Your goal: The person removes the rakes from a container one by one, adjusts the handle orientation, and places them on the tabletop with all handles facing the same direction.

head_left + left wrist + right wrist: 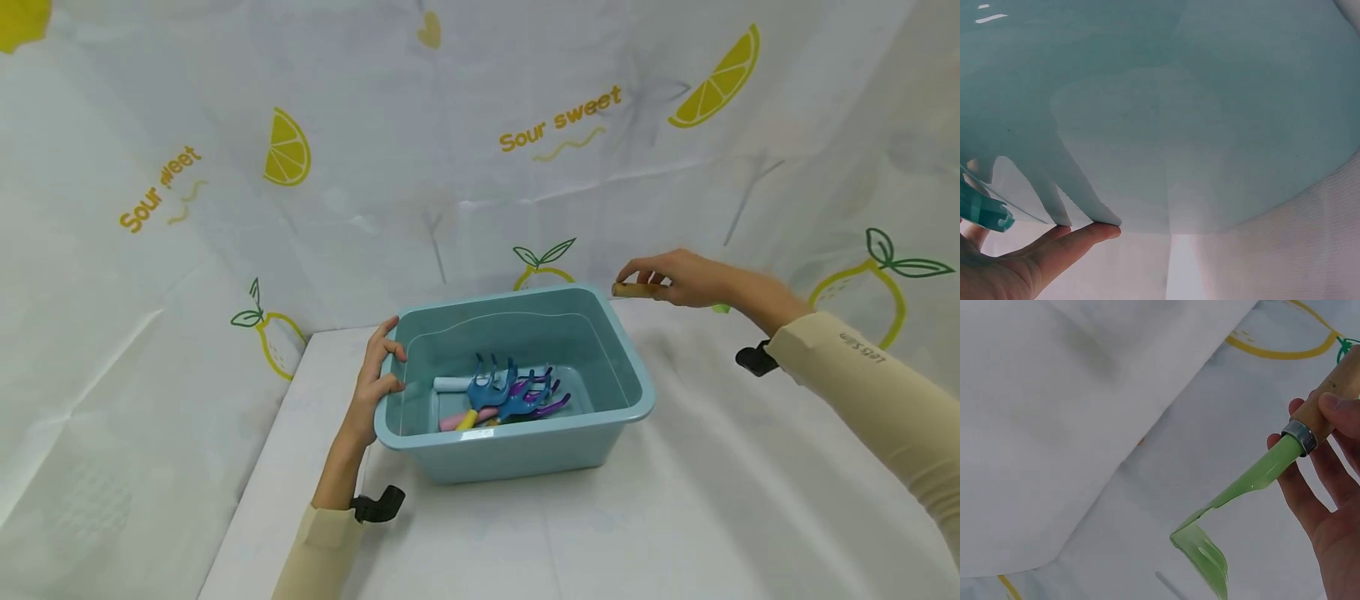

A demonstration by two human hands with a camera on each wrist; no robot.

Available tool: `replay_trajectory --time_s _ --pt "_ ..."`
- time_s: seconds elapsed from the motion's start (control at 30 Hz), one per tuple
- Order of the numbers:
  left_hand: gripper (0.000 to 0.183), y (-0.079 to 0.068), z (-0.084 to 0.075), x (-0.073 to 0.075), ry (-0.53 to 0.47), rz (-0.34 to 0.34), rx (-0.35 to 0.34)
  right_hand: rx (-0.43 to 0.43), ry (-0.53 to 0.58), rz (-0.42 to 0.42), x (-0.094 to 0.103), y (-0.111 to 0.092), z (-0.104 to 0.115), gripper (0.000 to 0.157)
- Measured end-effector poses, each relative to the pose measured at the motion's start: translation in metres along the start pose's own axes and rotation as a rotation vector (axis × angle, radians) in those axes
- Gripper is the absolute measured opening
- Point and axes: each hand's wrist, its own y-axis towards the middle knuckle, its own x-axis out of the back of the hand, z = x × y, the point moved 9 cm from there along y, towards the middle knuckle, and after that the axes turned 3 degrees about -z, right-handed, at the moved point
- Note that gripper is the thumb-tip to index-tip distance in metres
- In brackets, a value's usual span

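A light blue plastic tub (510,462) stands on the white surface. My left hand (369,387) grips its left rim; in the left wrist view the fingers (1079,244) lie along the tub's wall (1229,125). Inside the tub is a pile of small garden hand rakes: blue heads (491,392), purple tines (555,407), and pink (457,419), yellow (467,420) and pale blue (450,384) handles. Beyond the tub's right rim, my right hand (693,277) holds a hand hoe by its wooden handle (633,290). The right wrist view shows its bent green blade (1204,556) and metal collar (1300,434).
A white sheet (360,208) printed with lemons and lettering hangs behind and at the sides. The white tabletop (487,542) extends in front of the tub and to its right. Black wrist straps (378,505) sit at both cuffs.
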Motion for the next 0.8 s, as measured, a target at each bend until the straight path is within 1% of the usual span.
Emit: replay_trajectory --time_s 0.23,0.4,0.53,0.6,0.67,0.8 --pt "0.039 0.001 0.000 0.000 -0.002 0.004 -0.002 -0.038 0.052 0.037 -0.032 -0.003 -0.019 0.046" --pt "0.037 -0.001 -0.001 0.002 0.018 -0.003 0.003 -0.035 0.078 0.034 -0.055 -0.003 -0.022 0.045" --pt "0.037 -0.001 -0.002 0.002 0.016 -0.002 0.001 -0.025 0.077 0.024 -0.071 0.000 -0.024 0.039" --pt "0.037 0.000 -0.002 0.002 0.009 0.001 0.001 -0.024 0.068 0.039 -0.080 0.001 -0.026 0.035" --pt "0.036 0.000 -0.002 0.001 0.000 0.004 -0.001 -0.020 0.073 0.059 -0.089 0.000 -0.028 0.035" --pt "0.037 0.000 -0.003 -0.001 -0.007 0.006 -0.004 -0.005 0.074 0.068 -0.098 0.000 -0.031 0.033"
